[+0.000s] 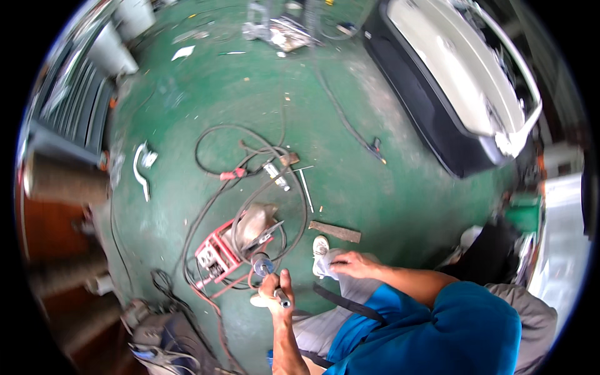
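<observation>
My left hand [277, 292] is wrapped round a rod-like metal tool, held upright in front of me. Its hollow metal end [284, 300] points up at me, while a round, clear-bluish part [262, 265] shows at the other end. What kind of tool it is, I cannot make out. Just beyond it stands a red-framed machine [215, 261] with cables looped around it. My right hand [351, 265] lies on my knee over the light grey trousers, fingers loosely stretched and holding nothing.
Black cables [209, 209] coil over the green floor, near a T-shaped metal bar [306, 190] and a wooden strip [335, 231]. A white-and-black car bumper or panel [431, 100] stands far right. A drawer cabinet [72, 106] is left; a bag [159, 337] lies near left.
</observation>
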{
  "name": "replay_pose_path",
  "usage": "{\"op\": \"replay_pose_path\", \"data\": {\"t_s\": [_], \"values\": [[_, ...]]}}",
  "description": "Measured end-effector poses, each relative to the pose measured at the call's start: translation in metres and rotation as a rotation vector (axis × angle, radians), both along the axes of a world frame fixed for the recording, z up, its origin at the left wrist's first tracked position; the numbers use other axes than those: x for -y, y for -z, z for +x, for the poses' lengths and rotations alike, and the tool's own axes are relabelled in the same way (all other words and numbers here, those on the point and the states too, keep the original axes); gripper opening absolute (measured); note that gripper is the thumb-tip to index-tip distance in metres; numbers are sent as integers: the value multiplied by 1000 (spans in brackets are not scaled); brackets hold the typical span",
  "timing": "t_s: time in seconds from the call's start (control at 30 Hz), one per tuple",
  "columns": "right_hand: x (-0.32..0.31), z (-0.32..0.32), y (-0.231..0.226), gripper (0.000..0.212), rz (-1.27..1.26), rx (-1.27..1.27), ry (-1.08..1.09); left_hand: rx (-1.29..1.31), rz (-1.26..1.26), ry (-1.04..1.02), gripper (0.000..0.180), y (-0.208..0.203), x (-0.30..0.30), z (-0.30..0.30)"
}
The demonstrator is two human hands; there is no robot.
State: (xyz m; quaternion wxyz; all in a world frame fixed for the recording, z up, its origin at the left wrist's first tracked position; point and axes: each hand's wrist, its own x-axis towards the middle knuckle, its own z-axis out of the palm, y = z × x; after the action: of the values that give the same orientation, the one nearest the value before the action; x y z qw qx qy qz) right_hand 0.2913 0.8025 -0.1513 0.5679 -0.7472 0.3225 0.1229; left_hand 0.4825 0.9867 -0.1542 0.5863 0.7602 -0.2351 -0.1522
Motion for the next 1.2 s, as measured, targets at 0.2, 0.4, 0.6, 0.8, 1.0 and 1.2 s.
{"op": "replay_pose_path", "data": {"t_s": [0.2, 0.4, 0.6, 0.8, 1.0, 1.2], "values": [[127, -156, 20, 35, 351, -212, 884, -134, 220, 116, 46, -14, 204, -26], [215, -249, 25, 45, 334, -141, 1284, -112, 220, 440, 44, -23, 389, -104], [301, -302, 19, 44, 405, -24, 1463, -282, 127, 756, 41, 19, 561, -210], [411, -304, 107, 38, 433, 279, 1708, -267, 180, 930, 48, 196, 691, -297], [467, -339, 229, 31, 652, 809, 1699, -265, 265, 1151, 49, 299, 750, -360], [517, -394, 333, 32, 517, 901, 1567, -184, 255, 1248, 53, 379, 790, -403]]}}
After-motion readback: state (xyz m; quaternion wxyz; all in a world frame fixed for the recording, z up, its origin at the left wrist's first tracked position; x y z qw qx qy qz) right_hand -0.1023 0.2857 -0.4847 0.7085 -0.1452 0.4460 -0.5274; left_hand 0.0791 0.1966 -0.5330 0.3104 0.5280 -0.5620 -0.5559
